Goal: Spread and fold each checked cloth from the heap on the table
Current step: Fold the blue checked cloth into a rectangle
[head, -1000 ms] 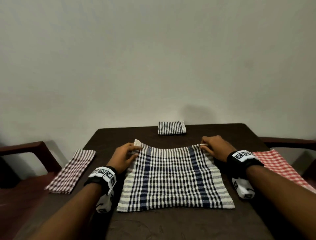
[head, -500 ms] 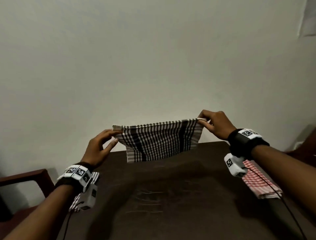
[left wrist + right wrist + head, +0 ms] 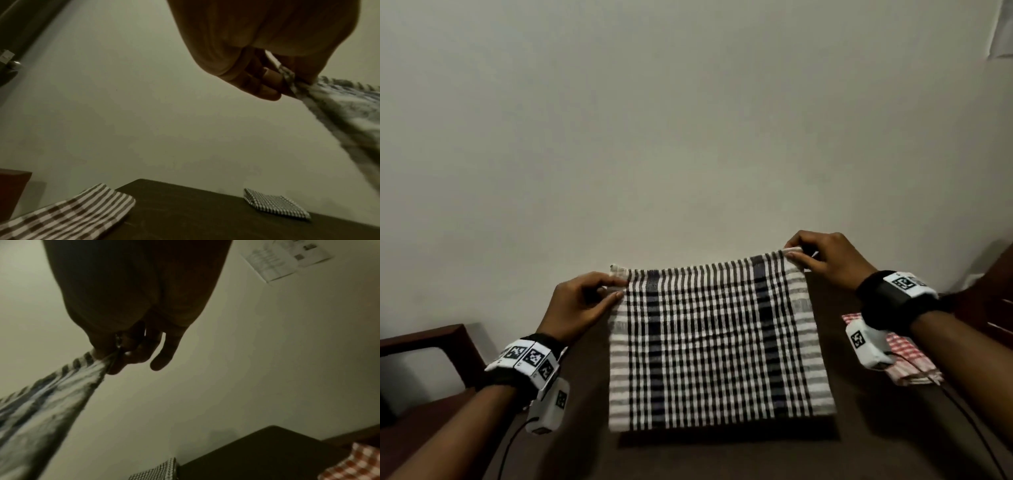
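A blue, black and white checked cloth (image 3: 715, 346) hangs in the air above the dark table (image 3: 722, 459), stretched flat between my hands. My left hand (image 3: 616, 291) pinches its upper left corner; in the left wrist view the left hand (image 3: 283, 87) nips the hem of the checked cloth (image 3: 339, 104). My right hand (image 3: 796, 253) pinches the upper right corner, and the right wrist view shows the right hand (image 3: 115, 358) clamped on the bunched checked cloth (image 3: 51, 399).
A folded small-check black cloth (image 3: 275, 204) lies at the table's far edge. A brown-striped cloth (image 3: 68, 212) drapes over the left side, a red checked cloth (image 3: 900, 356) over the right. Wooden chairs (image 3: 424, 349) flank the table. A wall stands close behind.
The cloth lay flat on the table a second ago. Both hands lifted it by its far corners, and it now hangs lower and more fully spread toward me.
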